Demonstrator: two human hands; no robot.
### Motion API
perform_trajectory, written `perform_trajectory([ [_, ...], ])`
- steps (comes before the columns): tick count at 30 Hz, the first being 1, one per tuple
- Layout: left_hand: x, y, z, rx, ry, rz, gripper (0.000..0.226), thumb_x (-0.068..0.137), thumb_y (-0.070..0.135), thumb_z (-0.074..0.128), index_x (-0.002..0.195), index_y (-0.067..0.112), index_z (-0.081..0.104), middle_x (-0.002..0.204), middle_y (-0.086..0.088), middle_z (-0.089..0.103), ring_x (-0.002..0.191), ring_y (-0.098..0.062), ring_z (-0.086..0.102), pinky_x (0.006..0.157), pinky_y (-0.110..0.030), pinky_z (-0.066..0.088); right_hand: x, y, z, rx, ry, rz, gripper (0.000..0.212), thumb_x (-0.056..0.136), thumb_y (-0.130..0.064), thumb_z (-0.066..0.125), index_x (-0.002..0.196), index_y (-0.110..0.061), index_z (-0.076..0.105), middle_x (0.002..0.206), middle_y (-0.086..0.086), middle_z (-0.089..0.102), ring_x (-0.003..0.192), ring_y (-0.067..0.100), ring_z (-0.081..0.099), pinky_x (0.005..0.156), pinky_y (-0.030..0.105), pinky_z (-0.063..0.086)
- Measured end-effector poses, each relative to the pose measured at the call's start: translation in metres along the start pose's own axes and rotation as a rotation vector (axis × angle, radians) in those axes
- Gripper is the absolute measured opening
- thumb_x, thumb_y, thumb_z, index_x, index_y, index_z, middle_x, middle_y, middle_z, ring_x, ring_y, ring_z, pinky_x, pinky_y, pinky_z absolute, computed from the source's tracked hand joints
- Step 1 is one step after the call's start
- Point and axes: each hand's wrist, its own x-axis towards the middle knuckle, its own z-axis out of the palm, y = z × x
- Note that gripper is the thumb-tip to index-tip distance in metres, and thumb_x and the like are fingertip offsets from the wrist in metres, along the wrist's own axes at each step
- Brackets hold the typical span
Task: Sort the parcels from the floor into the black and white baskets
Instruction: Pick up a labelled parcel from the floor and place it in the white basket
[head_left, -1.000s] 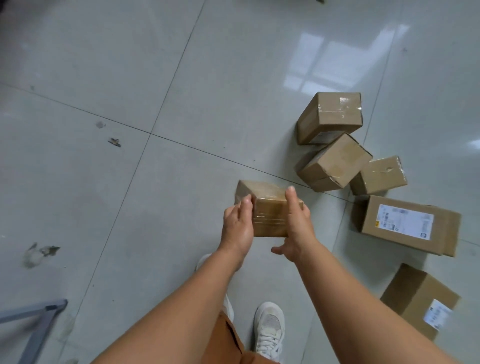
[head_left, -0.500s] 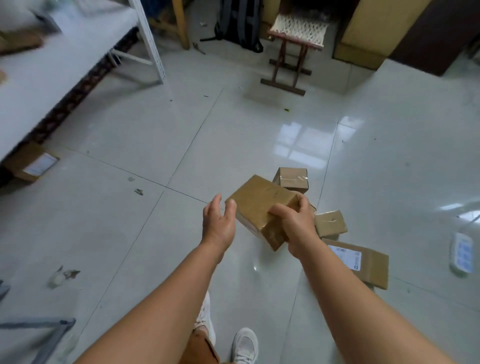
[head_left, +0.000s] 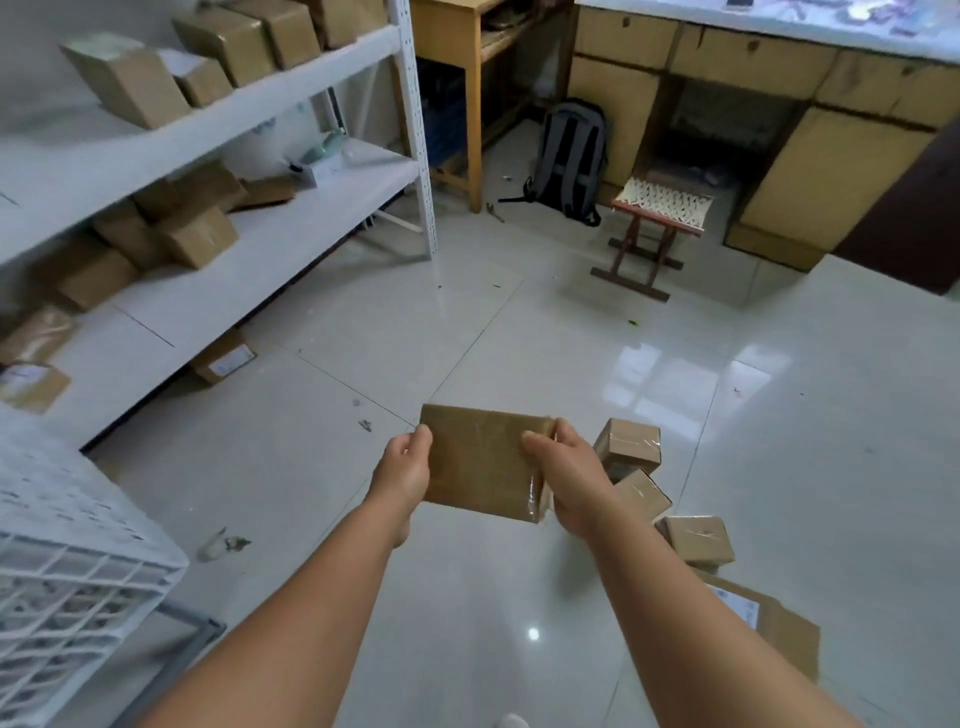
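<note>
Holding a brown parcel (head_left: 480, 462) off the floor (head_left: 779, 415) between them, the left hand (head_left: 402, 470) pinches its left edge and the right hand (head_left: 563, 475) clamps its right side, each grip closed on the parcel. More parcels (head_left: 698, 538) lie on the floor just right of the arms. A white basket (head_left: 78, 587) sits at lower left.

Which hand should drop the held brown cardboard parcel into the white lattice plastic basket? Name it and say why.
Left, probably. The white lattice plastic basket sits at the lower left, on the left hand's side. The right hand grips the brown cardboard parcel's far edge and would cross over.
</note>
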Motion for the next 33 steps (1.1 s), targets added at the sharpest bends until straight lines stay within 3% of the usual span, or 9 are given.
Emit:
perform_trajectory([
  [3,-0.013,0.001,-0.035,-0.097,0.095,-0.05,0.056,0.095,0.058,0.024,0.125,0.016,0.045,0.11,-0.005,0.052,0.101,-0.022,0.048,0.087,-0.038,0.038,-0.015,-0.014,0.029,0.026,-0.082,0.019,0.032,0.095,-0.043,0.048,0.122,-0.027,0.053,0.115,-0.005,0.055,0.093,0.01,0.054,0.065,0.026,0.044],
  [6,-0.026,-0.003,-0.071,-0.198,0.148,-0.062,0.073,0.084,0.074,0.022,0.125,0.021,0.051,0.124,-0.003,0.057,0.113,-0.025,0.052,0.099,-0.043,0.039,-0.024,-0.016,0.061,0.048,-0.067,0.044,0.047,0.09,-0.058,0.044,0.128,-0.031,0.053,0.127,-0.009,0.054,0.115,0.014,0.052,0.089,0.034,0.039],
  [8,-0.035,-0.007,-0.096,-0.274,0.187,-0.031,0.068,0.084,0.074,0.022,0.113,0.024,0.058,0.117,-0.003,0.061,0.104,-0.022,0.056,0.091,-0.038,0.041,-0.033,-0.017,0.084,0.059,-0.066,0.038,0.05,0.092,-0.058,0.041,0.127,-0.026,0.055,0.13,-0.009,0.054,0.124,0.017,0.048,0.106,0.042,0.034],
  [12,-0.055,-0.013,-0.145,-0.384,0.213,0.05,0.057,0.096,0.061,0.016,0.098,0.026,0.06,0.105,-0.004,0.064,0.088,-0.015,0.058,0.08,-0.032,0.042,-0.058,-0.018,0.132,0.039,-0.073,0.025,0.05,0.092,-0.057,0.037,0.121,-0.021,0.055,0.126,-0.003,0.056,0.117,0.023,0.053,0.106,0.045,0.038],
  [18,-0.076,-0.023,-0.217,-0.437,0.273,0.163,0.045,0.096,0.052,0.036,0.103,0.013,0.058,0.097,-0.008,0.069,0.085,-0.02,0.067,0.057,-0.022,0.048,-0.097,-0.022,0.194,0.044,-0.092,-0.009,0.045,0.092,-0.045,0.041,0.108,-0.007,0.059,0.103,0.003,0.067,0.099,0.028,0.061,0.097,0.045,0.045],
  [22,-0.084,-0.034,-0.263,-0.597,0.326,0.226,0.021,0.092,0.024,0.058,0.111,0.016,0.063,0.1,-0.007,0.072,0.09,-0.023,0.068,0.074,-0.034,0.055,-0.119,-0.024,0.234,0.088,-0.11,-0.114,0.018,0.094,-0.023,0.055,0.11,-0.018,0.06,0.108,0.006,0.069,0.104,0.025,0.065,0.094,0.042,0.051],
  [25,-0.095,-0.042,-0.297,-0.65,0.324,0.313,0.022,0.09,0.012,0.059,0.109,0.02,0.066,0.096,-0.004,0.074,0.091,-0.023,0.07,0.08,-0.041,0.057,-0.139,-0.026,0.268,0.125,-0.141,-0.189,0.023,0.093,-0.004,0.051,0.113,-0.013,0.058,0.108,0.011,0.07,0.104,0.028,0.067,0.097,0.044,0.051],
  [29,-0.111,-0.053,-0.348,-0.675,0.355,0.394,0.025,0.089,0.01,0.059,0.109,0.024,0.065,0.101,-0.002,0.072,0.09,-0.018,0.07,0.071,-0.033,0.056,-0.164,-0.027,0.316,0.137,-0.189,-0.255,0.029,0.091,0.004,0.046,0.114,-0.009,0.059,0.107,0.014,0.07,0.101,0.031,0.068,0.094,0.048,0.053],
  [33,-0.125,-0.068,-0.397,-0.619,0.441,0.415,0.017,0.092,0.022,0.058,0.1,0.036,0.065,0.104,0.001,0.072,0.097,-0.019,0.068,0.084,-0.039,0.055,-0.192,-0.025,0.365,0.073,-0.271,-0.298,0.03,0.094,-0.001,0.046,0.11,-0.019,0.063,0.107,0.008,0.071,0.1,0.025,0.066,0.085,0.037,0.054],
])
